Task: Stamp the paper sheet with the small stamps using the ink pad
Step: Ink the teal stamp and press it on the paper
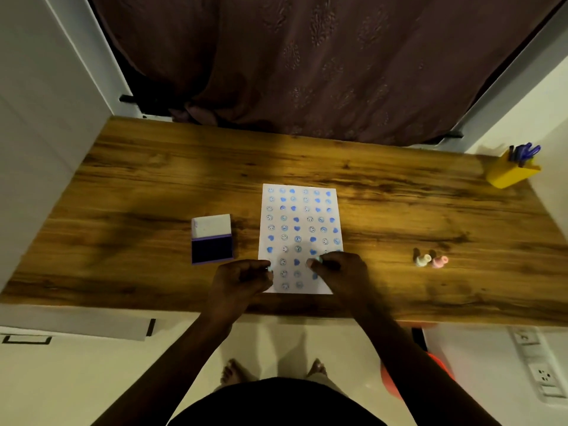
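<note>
From the head view, a wood-grain table [399,192] carries a white sheet [299,222] in the middle, covered in rows of blue hearts and smiley prints. The left hand [241,281] pinches a pale stamp [270,268] at the sheet's left edge; the right hand [339,272] pinches another [318,259] over the paper. An open ink pad [212,241], dark inside, lies to the left. Two small stamps [430,261] stand apart at right. A yellow holder [510,175] contains blue pens [524,152].

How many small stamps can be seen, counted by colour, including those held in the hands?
Pale blue, one pinched in the fingers of each hand, left stamp and right stamp: 2
Cream, cream stamp standing on the table: 1
Pink, pink stamp beside it: 1
Total: 4
</note>
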`<action>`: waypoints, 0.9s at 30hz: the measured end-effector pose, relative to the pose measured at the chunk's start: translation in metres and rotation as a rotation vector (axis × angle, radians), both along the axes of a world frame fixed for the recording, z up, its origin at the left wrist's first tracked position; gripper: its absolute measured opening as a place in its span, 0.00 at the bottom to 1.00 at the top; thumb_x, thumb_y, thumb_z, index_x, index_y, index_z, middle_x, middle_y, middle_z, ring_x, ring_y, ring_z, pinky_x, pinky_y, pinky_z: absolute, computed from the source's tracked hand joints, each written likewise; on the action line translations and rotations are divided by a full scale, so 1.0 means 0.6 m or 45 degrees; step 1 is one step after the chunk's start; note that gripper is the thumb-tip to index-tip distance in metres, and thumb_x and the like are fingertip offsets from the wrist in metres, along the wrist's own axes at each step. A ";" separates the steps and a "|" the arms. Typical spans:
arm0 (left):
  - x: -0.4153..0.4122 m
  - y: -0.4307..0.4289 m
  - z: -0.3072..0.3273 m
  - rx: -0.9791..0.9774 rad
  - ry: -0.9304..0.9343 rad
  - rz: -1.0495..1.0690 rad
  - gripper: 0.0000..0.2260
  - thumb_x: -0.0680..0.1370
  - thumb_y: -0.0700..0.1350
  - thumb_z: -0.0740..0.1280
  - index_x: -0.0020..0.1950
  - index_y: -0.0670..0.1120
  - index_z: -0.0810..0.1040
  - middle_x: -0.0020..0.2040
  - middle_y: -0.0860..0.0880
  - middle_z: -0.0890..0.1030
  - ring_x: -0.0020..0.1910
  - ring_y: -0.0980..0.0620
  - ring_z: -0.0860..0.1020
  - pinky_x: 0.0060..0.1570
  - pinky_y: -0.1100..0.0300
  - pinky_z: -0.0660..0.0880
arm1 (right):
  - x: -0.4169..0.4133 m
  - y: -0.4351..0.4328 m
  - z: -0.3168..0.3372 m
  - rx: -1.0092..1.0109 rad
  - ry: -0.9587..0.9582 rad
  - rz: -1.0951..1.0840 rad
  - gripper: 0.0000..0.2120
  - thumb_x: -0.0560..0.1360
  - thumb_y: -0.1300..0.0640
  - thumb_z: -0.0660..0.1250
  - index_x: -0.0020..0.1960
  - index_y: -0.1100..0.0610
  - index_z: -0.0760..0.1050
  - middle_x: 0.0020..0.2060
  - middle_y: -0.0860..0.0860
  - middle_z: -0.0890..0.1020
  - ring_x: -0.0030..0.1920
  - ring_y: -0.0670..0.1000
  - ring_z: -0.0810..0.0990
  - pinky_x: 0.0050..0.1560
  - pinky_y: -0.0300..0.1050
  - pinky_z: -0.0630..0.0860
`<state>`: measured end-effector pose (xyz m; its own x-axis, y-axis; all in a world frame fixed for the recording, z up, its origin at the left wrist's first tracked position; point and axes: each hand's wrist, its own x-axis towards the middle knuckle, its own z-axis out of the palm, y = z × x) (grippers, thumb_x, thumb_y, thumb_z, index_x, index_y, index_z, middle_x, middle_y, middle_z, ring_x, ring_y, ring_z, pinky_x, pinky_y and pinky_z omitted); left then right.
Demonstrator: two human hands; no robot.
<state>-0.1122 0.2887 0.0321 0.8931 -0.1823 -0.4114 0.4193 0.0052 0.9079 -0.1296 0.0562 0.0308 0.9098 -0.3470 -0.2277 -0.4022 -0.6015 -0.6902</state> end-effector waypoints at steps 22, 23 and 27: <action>-0.021 -0.209 0.053 -0.086 -0.113 -0.226 0.13 0.75 0.34 0.76 0.59 0.40 0.86 0.54 0.42 0.89 0.55 0.42 0.87 0.63 0.42 0.81 | -0.083 -0.144 0.089 0.823 -0.118 0.049 0.12 0.74 0.63 0.76 0.57 0.61 0.84 0.48 0.58 0.88 0.43 0.53 0.86 0.44 0.46 0.81; -0.022 -0.214 0.053 -0.071 -0.117 -0.235 0.13 0.75 0.35 0.76 0.59 0.41 0.86 0.53 0.42 0.89 0.55 0.42 0.87 0.63 0.42 0.81 | -0.085 -0.149 0.089 0.836 -0.116 0.056 0.12 0.74 0.63 0.76 0.57 0.60 0.84 0.48 0.58 0.88 0.44 0.51 0.85 0.44 0.44 0.81; -0.028 -0.235 0.048 -0.044 -0.116 -0.255 0.12 0.74 0.36 0.76 0.58 0.43 0.87 0.52 0.44 0.90 0.55 0.44 0.87 0.63 0.43 0.81 | -0.093 -0.176 0.080 0.957 -0.094 0.049 0.12 0.74 0.62 0.76 0.57 0.60 0.84 0.48 0.61 0.88 0.45 0.53 0.85 0.46 0.46 0.82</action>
